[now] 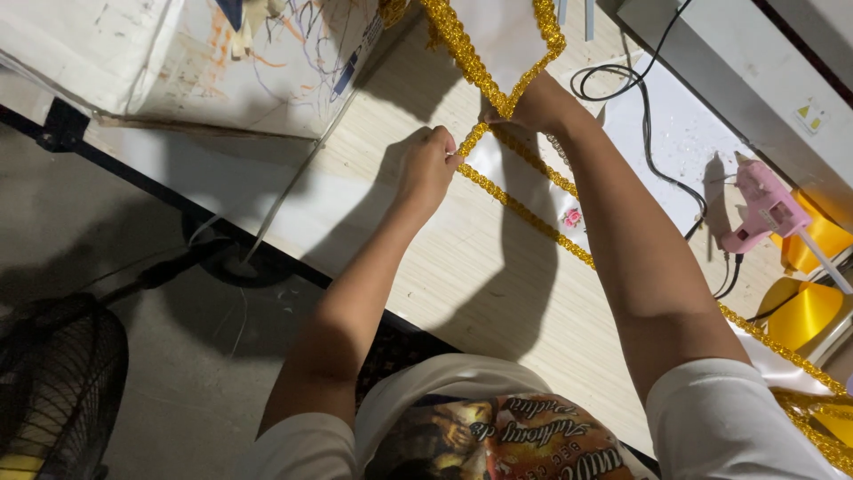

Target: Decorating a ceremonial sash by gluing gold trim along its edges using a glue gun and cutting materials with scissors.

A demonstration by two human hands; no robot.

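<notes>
left hand [429, 166] pinching gold braided trim [524, 213] on wooden table [462, 267]; right hand [533, 105] clamped on same trim at white fabric [502, 36] corner | pink glue gun [764, 206] well right | yellow ribbon rolls [804, 311] beyond

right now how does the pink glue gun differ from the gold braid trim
The pink glue gun is rigid, stands untouched on the table's right side, and trails a black cord. The gold braid trim is limp, stretches across the table, and is pinched by the left hand and right hand. Both lie on the same wooden table.
</notes>
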